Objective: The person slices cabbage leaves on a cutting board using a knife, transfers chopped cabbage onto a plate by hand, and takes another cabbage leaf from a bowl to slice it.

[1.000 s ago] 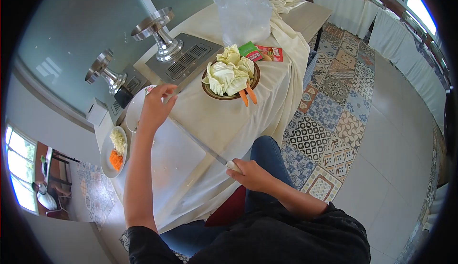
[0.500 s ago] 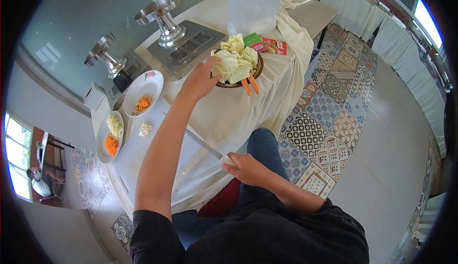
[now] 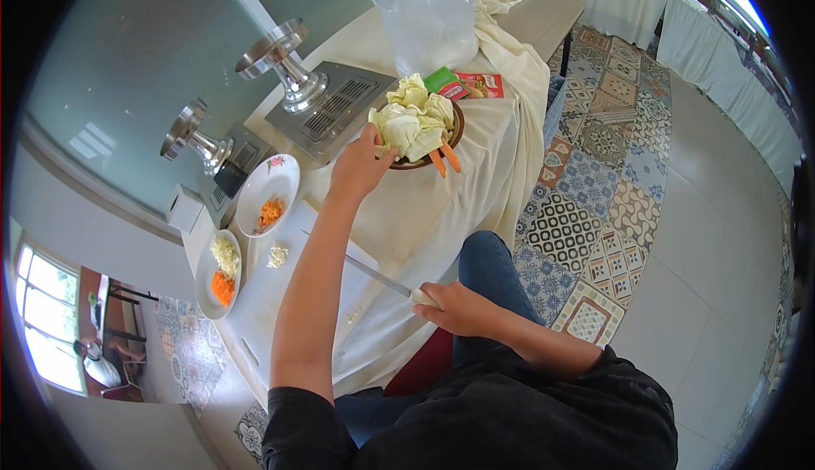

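My left hand [image 3: 360, 164] reaches forward to pale green cabbage leaves [image 3: 412, 130] heaped in a brown-rimmed bowl [image 3: 459, 130]. Its fingers and thumb close on the left edge of the leaves. Two carrots [image 3: 443, 161] stick out over the bowl's near rim. In my right hand [image 3: 458, 307] is a knife [image 3: 384, 280], held by its pale handle close to my body. The blade points left over a white cutting board [image 3: 361, 281], and my left forearm hides part of both. A small pile of chopped pale pieces [image 3: 278, 256] lies left of that forearm.
On the left stand a flowered plate [image 3: 289, 183] with orange shreds and an oval plate [image 3: 204, 287] with pale and orange shreds. Metal stands [image 3: 297, 88] rise at the back. Green and red packets [image 3: 475, 85] and a plastic bag [image 3: 429, 24] sit beyond the bowl.
The view has shifted slightly, so the table items sit a little differently in frame. My left hand stays at the cabbage, and my right hand still holds the knife.
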### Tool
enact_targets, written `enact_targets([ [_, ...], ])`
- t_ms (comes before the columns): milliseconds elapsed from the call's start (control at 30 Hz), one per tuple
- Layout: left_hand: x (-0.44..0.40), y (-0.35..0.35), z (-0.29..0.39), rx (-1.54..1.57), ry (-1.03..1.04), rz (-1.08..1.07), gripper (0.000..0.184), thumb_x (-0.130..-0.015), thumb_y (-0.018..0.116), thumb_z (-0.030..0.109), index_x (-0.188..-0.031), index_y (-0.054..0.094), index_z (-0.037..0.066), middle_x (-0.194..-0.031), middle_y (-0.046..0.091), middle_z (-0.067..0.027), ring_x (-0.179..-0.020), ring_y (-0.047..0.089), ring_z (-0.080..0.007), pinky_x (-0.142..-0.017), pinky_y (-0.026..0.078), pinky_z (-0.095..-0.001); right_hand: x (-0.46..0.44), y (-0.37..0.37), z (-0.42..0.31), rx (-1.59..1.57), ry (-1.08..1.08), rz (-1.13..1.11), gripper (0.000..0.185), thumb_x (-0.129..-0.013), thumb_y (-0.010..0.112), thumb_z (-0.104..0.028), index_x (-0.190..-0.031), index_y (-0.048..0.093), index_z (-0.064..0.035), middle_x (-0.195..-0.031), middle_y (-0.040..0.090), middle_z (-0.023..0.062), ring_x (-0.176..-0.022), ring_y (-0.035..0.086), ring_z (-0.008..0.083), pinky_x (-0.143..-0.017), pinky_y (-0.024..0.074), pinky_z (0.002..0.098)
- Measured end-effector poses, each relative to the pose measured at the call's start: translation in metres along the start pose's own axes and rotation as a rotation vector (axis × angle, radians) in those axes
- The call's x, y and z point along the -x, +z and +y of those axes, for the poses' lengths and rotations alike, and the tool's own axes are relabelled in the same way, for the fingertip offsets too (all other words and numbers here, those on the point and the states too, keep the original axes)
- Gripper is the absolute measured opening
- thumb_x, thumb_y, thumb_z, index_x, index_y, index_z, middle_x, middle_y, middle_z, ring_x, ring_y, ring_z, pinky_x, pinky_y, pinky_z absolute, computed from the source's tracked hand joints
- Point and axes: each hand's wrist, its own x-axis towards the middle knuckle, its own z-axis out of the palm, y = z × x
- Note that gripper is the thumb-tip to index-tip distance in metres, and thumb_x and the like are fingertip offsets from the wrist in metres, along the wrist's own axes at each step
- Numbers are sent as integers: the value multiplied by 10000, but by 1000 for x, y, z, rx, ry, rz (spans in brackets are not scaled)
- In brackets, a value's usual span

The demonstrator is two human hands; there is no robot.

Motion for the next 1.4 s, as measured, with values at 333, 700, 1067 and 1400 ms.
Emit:
enact_targets([
  [333, -4, -27, -12, 240, 84, 294, 340, -870, 674, 163, -1181, 584, 59, -910, 699, -218, -827, 673, -406, -770, 521, -468, 1, 0, -1, 3, -11, 8, 366, -993, 612, -336, -1037, 608, 28, -815, 668, 291, -787, 647, 491, -724, 500, 518],
  [700, 57, -93, -52, 481, -23, 228, 497, -834, 610, 77, -1328, 577, 120, -985, 653, -65, -837, 584, -157, -772, 478, -304, 6, -7, -7, -48, 66, 10, 360, -997, 603, -330, -1055, 604, 25, -815, 668, 276, -789, 644, 471, -716, 484, 506],
  [1067, 258, -80, -109, 857, -365, 182, 787, -786, 452, -97, -1530, 333, 131, -1186, 614, -131, -1059, 581, -173, -928, 456, -294, 9, -18, -17, -247, 232, 55, 260, -1031, 602, -268, -997, 604, -11, -644, 570, 17, -517, 536, 73, -486, 439, 256],
  [1400, 308, -32, -110, 478, -413, 409, 738, -796, 566, -49, -1494, 360, 78, -1395, 524, -144, -1159, 571, -287, -822, 509, -332, 1, 1, -72, 6, 95, -210, 219, -1036, 566, -195, -1115, 541, 8, -645, 598, 91, -539, 600, 162, -543, 472, 329],
])
